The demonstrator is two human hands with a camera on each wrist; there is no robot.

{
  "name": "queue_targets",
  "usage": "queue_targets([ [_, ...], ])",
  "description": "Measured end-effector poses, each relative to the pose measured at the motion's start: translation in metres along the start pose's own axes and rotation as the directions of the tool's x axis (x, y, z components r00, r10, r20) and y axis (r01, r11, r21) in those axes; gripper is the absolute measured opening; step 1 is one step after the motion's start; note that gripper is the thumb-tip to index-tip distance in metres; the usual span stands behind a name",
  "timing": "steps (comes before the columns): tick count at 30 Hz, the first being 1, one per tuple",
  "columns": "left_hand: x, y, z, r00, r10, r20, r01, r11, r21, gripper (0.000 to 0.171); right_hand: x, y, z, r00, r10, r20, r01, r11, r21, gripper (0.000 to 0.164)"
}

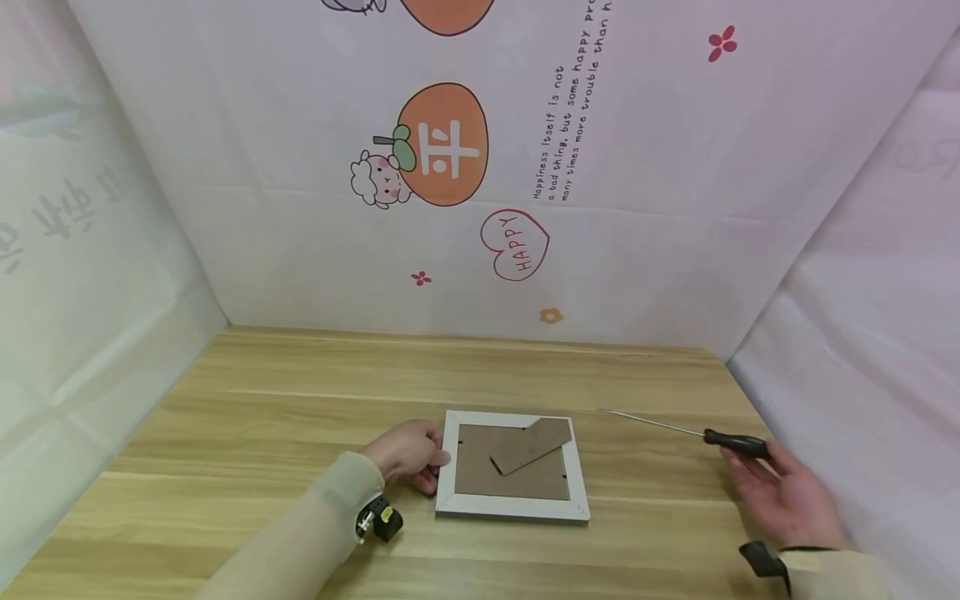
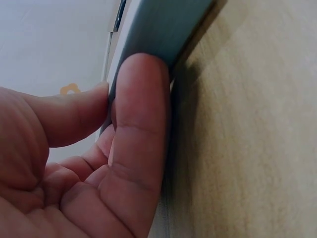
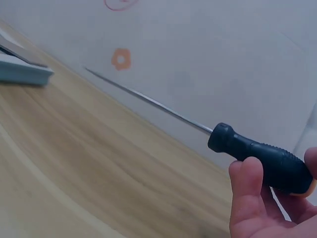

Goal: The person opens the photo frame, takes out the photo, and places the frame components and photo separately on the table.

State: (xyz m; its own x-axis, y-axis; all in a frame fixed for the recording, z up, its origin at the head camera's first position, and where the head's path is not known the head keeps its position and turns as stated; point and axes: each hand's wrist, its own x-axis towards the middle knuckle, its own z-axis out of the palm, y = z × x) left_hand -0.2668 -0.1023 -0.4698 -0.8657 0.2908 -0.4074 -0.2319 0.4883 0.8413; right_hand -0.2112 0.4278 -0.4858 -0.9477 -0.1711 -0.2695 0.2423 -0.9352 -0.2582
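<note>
Left hand (image 1: 408, 454): thumb and fingers pinch the picture frame (image 1: 517, 485) by its left edge.
Table (image 1: 315, 400): the picture frame rests back upward, between both hands.
Right hand (image 1: 789, 500): fingers grip the screwdriver (image 1: 729, 442) handle (black, orange-ended), tip apparently raised, apart from the picture frame.

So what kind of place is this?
Probably a little indoor work spot: a wooden table with printed sheets around it, plus a screwdriver and a picture frame.
</note>
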Motion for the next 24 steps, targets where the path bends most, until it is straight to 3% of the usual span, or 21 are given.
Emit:
queue_targets([
  [4, 0.0, 0.0, 0.0, 1.0, -0.002, 0.0, 0.002, 1.0, -0.003, 0.012, 0.006, 0.023, 0.012, 0.994, -0.019, 0.112, 0.032, 0.993, -0.113, 0.026],
  [10, 0.0, 0.0, 0.001, 1.0, -0.001, -0.003, 0.001, 1.0, -0.009, 0.012, 0.014, 0.054, 0.034, 0.986, -0.017, 0.163, 0.064, 0.956, -0.285, 0.022],
  [17, 0.001, -0.001, 0.001, 1.0, 0.002, -0.004, -0.002, 1.0, -0.012, 0.011, 0.018, 0.081, 0.053, 0.977, 0.024, 0.211, 0.062, 0.918, -0.392, 0.029],
  [21, 0.001, -0.001, 0.0, 1.0, 0.0, -0.002, 0.0, 1.0, -0.012, 0.011, 0.018, 0.096, 0.063, 0.977, 0.021, 0.211, 0.086, 0.869, -0.487, 0.028],
  [24, 0.001, -0.001, 0.0, 1.0, 0.005, -0.001, -0.005, 1.0, -0.012, 0.012, 0.018, 0.107, 0.07, 0.975, 0.003, 0.222, 0.128, 0.809, -0.574, 0.027],
])
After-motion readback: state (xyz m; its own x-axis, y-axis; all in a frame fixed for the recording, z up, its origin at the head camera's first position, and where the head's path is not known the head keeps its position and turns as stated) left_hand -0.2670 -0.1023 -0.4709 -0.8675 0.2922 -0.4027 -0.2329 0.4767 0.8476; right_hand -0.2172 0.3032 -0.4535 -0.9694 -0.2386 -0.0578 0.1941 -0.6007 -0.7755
